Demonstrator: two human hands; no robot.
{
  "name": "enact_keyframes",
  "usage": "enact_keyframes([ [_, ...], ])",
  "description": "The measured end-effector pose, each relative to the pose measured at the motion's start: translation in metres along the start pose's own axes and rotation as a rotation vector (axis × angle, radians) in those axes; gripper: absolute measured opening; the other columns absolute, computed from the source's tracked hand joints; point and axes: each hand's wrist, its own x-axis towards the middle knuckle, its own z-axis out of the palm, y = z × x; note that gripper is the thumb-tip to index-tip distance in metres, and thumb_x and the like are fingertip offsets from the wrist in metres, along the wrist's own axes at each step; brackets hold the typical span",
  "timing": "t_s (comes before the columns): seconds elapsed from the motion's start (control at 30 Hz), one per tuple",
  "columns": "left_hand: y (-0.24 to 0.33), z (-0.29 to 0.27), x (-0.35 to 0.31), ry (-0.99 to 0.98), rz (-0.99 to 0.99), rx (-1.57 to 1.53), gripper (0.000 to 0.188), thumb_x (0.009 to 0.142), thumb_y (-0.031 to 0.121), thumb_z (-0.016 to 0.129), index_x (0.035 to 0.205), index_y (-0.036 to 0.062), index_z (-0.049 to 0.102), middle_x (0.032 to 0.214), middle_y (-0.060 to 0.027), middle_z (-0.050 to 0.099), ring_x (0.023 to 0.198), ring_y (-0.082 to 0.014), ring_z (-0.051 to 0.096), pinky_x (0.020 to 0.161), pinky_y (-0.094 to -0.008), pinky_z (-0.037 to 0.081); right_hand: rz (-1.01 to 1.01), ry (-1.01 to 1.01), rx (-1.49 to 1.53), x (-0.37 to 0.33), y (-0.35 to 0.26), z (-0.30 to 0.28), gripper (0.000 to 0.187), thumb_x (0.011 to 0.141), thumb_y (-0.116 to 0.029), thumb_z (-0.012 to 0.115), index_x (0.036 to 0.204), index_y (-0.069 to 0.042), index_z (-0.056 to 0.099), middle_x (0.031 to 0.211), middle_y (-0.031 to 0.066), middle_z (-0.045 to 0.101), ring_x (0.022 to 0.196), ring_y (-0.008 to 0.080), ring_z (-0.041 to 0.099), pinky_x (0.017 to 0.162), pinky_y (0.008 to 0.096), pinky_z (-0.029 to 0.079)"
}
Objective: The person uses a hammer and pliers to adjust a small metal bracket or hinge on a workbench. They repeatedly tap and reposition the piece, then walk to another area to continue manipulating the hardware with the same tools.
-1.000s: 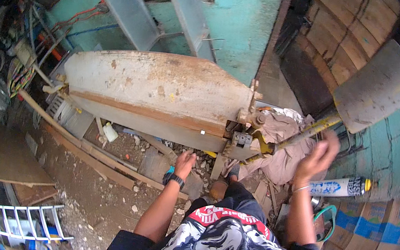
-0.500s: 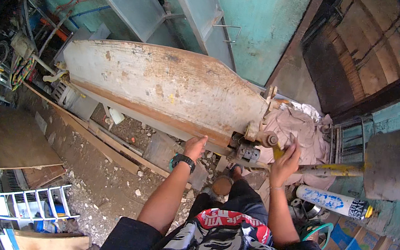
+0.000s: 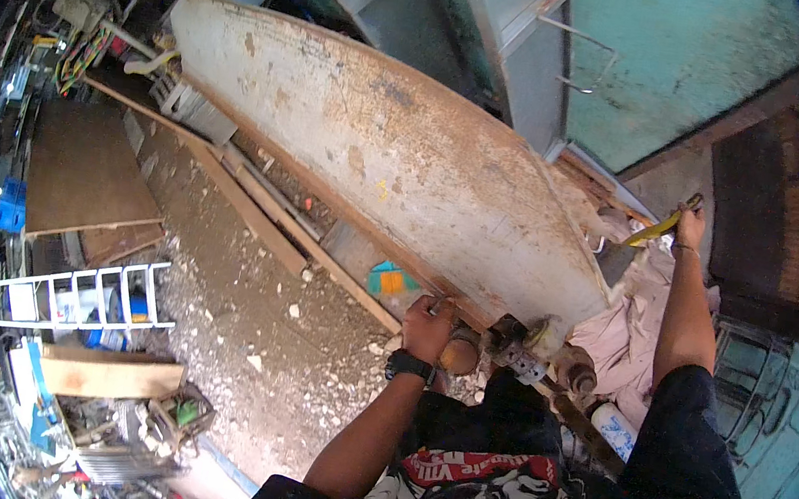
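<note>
A long, curved metal panel [image 3: 384,136], pale and worn with rust-brown patches, lies tilted across the space before me. At its near edge is my left hand [image 3: 427,326], fingers curled closed; what they grip, if anything, is hidden. My right hand [image 3: 690,225] is stretched far out beyond the panel's right end. It is closed around a yellow strip [image 3: 654,230] that hangs down to the left, with a small dark end above the fingers. Rusty metal fittings [image 3: 527,352] sit at the panel's near right corner, close to my body.
A pinkish cloth [image 3: 637,321] is bunched beside the panel's right end. Planks [image 3: 253,215] lie along the rubble-strewn floor [image 3: 260,312]. A white ladder [image 3: 76,293] and scrap wood [image 3: 110,376] are at the left. Grey metal frames [image 3: 523,74] lean on the green wall [image 3: 665,73] behind.
My right hand has moved from the fittings up and away to the far right with the yellow strip. My left hand has closed at the panel's edge. The view has turned.
</note>
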Motion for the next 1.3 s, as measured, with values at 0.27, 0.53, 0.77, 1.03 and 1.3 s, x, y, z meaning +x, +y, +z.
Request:
enact_keyframes([
  [0.27,0.002,0.005,0.000,0.012,-0.071,0.024,0.020,0.091,0.016,0.067,0.087,-0.0039,0.068,0.074,-0.0109,0.070,0.067,-0.0154,0.064,0.062,-0.0318,0.050,0.458,-0.164,-0.297,-0.001,0.091,0.015,0.041,0.098,-0.047,0.053,0.116,-0.010,0.055,0.097,0.0085,0.062,0.086,0.0217,0.062,0.070,0.0491,0.053],
  [0.53,-0.010,0.005,-0.006,0.005,-0.205,-0.185,0.014,0.092,0.007,0.064,0.083,-0.0046,0.065,0.078,-0.0119,0.071,0.072,-0.0173,0.069,0.067,-0.0297,0.058,0.518,-0.150,-0.488,-0.003,0.103,0.032,0.049,0.101,-0.054,0.045,0.121,-0.011,0.055,0.095,0.0129,0.066,0.067,0.0269,0.067,0.053,0.0425,0.056],
  [0.77,0.010,0.004,-0.012,0.031,-0.242,-0.325,0.013,0.092,0.004,0.063,0.094,-0.0091,0.064,0.085,-0.0151,0.071,0.073,-0.0208,0.072,0.066,-0.0310,0.060,0.541,-0.184,-0.495,0.002,0.102,0.029,0.048,0.101,-0.051,0.045,0.124,-0.010,0.051,0.099,0.0148,0.066,0.076,0.0311,0.070,0.059,0.0479,0.057],
  [1.03,0.030,0.000,-0.012,0.046,-0.365,-0.496,0.014,0.093,0.005,0.062,0.091,-0.0083,0.063,0.078,-0.0152,0.070,0.068,-0.0233,0.072,0.062,-0.0319,0.060,0.537,-0.191,-0.479,0.000,0.100,0.025,0.049,0.101,-0.053,0.044,0.122,-0.009,0.051,0.101,0.0140,0.066,0.079,0.0306,0.071,0.059,0.0476,0.057],
  [1.3,0.031,0.007,-0.010,0.093,-0.443,-0.507,0.014,0.092,0.006,0.063,0.085,-0.0057,0.062,0.075,-0.0154,0.070,0.065,-0.0234,0.072,0.059,-0.0325,0.060,0.519,-0.193,-0.502,-0.008,0.092,0.028,0.047,0.101,-0.053,0.045,0.119,-0.011,0.052,0.095,0.0127,0.065,0.070,0.0265,0.069,0.055,0.0439,0.054],
])
